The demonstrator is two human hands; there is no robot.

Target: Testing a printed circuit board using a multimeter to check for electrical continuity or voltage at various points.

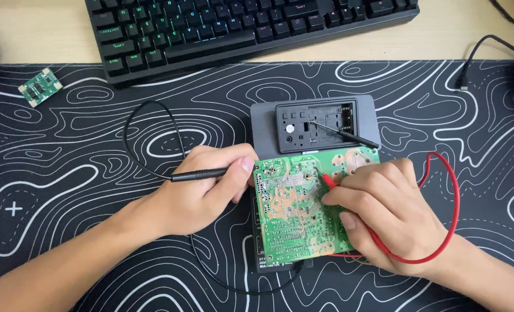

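Green circuit board between both hands — fingers closed on black probe (left), red probe (right).

1. Circuit boards: two, one large green board and one small green board.
2. Test probes: two, one black probe and one red probe.
3. Keyboards: one.
4. Screwdrivers: one.
5. Hands: two, left hand and right hand.

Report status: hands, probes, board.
Left hand grips black probe at green circuit board. Right hand presses red probe onto board. Grey case behind board, screwdriver resting in it.
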